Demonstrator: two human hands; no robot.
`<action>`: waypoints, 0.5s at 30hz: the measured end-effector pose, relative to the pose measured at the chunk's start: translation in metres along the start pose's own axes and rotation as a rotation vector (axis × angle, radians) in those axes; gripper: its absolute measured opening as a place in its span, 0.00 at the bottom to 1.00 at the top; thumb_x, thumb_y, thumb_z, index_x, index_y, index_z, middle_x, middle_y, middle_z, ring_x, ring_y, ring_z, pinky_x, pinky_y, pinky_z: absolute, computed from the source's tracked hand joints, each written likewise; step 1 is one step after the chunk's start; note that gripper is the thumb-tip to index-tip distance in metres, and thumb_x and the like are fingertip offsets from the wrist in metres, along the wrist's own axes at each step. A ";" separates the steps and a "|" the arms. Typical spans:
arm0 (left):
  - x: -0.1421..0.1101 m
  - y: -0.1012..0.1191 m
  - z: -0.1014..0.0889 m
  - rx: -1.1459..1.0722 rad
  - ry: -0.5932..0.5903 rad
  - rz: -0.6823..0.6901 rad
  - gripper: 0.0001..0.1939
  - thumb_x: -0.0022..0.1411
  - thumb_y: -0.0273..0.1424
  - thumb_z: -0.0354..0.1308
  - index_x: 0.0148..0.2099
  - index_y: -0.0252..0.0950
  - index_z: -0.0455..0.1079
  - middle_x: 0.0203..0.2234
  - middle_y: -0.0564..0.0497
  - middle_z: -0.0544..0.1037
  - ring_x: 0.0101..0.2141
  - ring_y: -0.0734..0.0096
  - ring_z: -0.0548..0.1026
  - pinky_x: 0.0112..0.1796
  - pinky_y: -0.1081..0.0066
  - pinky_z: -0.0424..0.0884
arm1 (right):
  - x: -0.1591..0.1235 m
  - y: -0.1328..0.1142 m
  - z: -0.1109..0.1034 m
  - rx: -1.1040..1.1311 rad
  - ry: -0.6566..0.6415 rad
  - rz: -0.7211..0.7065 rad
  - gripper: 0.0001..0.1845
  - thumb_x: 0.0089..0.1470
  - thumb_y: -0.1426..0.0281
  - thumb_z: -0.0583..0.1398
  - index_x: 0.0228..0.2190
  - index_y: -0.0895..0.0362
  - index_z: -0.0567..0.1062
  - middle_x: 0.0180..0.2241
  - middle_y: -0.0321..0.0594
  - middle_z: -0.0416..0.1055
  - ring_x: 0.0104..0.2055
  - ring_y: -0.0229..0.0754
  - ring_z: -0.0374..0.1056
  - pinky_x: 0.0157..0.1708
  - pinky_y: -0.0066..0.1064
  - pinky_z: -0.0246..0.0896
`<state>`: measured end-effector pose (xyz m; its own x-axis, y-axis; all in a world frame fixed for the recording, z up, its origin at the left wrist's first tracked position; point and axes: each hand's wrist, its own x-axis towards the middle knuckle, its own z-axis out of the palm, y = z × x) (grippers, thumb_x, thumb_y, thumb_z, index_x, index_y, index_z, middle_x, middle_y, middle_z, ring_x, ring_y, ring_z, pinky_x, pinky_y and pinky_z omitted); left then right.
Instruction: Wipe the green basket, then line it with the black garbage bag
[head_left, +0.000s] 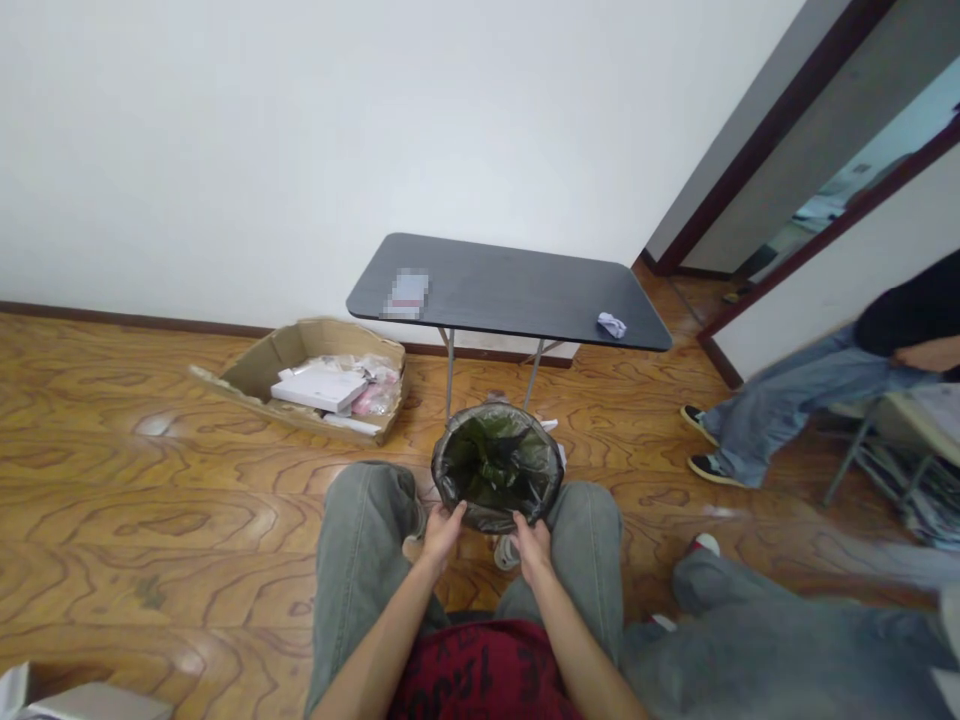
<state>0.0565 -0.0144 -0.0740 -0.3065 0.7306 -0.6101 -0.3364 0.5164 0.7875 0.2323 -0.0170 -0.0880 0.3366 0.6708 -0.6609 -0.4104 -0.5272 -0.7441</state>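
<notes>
A small round bin (pixel 496 465) lined with a dark plastic bag stands on the floor between my knees. My left hand (pixel 442 532) grips the near left part of its rim, fingers curled on the bag's edge. My right hand (pixel 533 545) holds the near right part of the rim in the same way. Inside the bin only the dark, crumpled liner shows.
A dark folding table (pixel 510 290) stands against the white wall, with a small card (pixel 406 294) and a crumpled tissue (pixel 611 324) on it. An open cardboard box (pixel 300 372) of packets lies at left. Another person's legs (pixel 780 405) are at right; grey cloth (pixel 765 640) lies beside me.
</notes>
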 end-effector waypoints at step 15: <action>0.003 0.023 -0.025 -0.073 -0.137 -0.285 0.08 0.58 0.28 0.68 0.36 0.33 0.70 0.27 0.45 0.82 0.28 0.66 0.82 0.35 0.64 0.83 | -0.011 0.003 0.008 -0.026 -0.158 -0.028 0.32 0.34 0.56 0.76 0.39 0.56 0.74 0.39 0.41 0.81 0.38 0.40 0.78 0.34 0.26 0.73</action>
<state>0.0252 -0.0111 -0.0600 -0.0700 0.6173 -0.7836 -0.4558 0.6790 0.5755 0.2207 -0.0217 -0.0818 0.2096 0.7582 -0.6175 -0.3796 -0.5189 -0.7660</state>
